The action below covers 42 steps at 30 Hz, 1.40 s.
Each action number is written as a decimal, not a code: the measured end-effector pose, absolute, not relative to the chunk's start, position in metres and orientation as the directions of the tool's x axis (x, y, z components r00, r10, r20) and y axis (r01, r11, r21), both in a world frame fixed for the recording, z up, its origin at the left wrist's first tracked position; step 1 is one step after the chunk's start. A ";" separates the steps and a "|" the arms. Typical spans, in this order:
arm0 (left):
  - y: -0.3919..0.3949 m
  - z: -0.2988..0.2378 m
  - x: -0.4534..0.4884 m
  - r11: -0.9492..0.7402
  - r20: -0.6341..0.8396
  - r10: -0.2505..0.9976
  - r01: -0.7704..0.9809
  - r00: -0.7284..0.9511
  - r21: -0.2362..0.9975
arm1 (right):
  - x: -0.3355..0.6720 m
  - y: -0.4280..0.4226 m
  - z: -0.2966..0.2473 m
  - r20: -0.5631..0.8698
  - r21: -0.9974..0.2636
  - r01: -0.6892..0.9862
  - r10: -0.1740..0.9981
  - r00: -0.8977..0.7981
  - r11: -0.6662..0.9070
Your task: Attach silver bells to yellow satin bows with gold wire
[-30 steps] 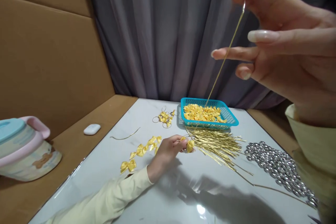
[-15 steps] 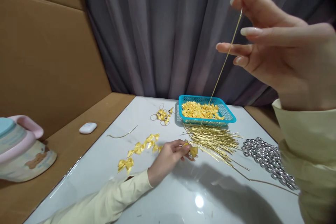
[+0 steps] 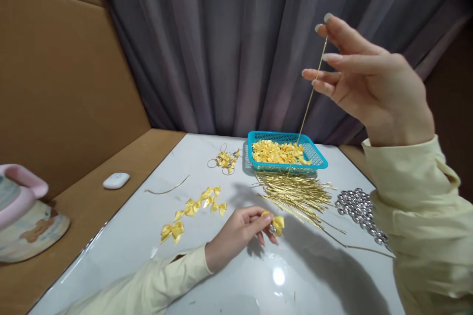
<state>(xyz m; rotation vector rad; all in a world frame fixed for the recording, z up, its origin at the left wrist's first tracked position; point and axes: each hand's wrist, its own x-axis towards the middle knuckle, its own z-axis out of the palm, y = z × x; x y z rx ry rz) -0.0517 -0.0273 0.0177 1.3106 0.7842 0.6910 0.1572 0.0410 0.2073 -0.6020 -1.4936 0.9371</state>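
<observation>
Low over the white tabletop, my left hand [image 3: 242, 231] pinches a yellow ribbon bow [image 3: 278, 225] with a small silver bead [image 3: 272, 229] at its middle. Raised high at the right, my right hand [image 3: 369, 71] has thumb and finger closed on the upper end of a thin gold cord [image 3: 309, 96]. The cord slants down toward the bow, and its lower part is hard to follow against the basket and the gold strands behind. Several loose yellow bows [image 3: 192, 206] lie left of my left hand.
Behind my left hand lies a pile of gold cords [image 3: 297, 192], with a blue basket [image 3: 321, 161] of yellow bows beyond. Silver beads [image 3: 358, 209] are heaped right. Looped bows [image 3: 226, 159], a single cord [image 3: 168, 191], a white case [image 3: 116, 180] and a pink-handled cup [image 3: 33, 226] stand left.
My right hand appears lower and farther from the camera, still holding the cord. My left hand shows slightly lower with the bow, its bead now more visible. The whole view has shifted a little.
</observation>
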 end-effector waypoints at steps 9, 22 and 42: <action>-0.031 0.015 -0.049 0.171 -0.129 0.759 -0.005 0.638 0.985 | 0.166 0.061 0.186 0.503 -0.860 -0.162 0.859 -0.097 0.485; -0.028 0.009 -0.046 0.181 -0.168 0.752 0.045 0.637 0.982 | 0.201 0.099 0.116 0.342 -0.922 -0.159 0.935 0.096 0.353; -0.029 0.002 -0.043 0.280 -0.278 0.671 0.112 0.687 0.953 | 0.239 0.102 0.059 0.258 -0.942 -0.146 0.929 0.265 0.303</action>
